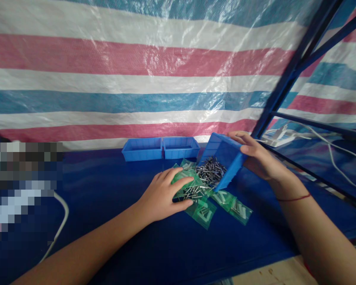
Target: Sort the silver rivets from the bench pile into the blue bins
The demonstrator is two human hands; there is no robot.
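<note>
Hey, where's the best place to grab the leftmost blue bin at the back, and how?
I'd pinch the rim at the left end of the leftmost blue bin, coming from above and the left. It sits upright with an open top, its right end is close against the next blue bin, and the striped sheet hangs behind.

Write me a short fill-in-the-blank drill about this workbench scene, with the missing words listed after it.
The right hand grips a tilted bin coloured ____.
The left hand reaches over plastic packets tinted ____.
Exactly ____ other bins stand side by side.
A red string circles the ____ wrist.

Missing words: blue; green; two; right
</note>
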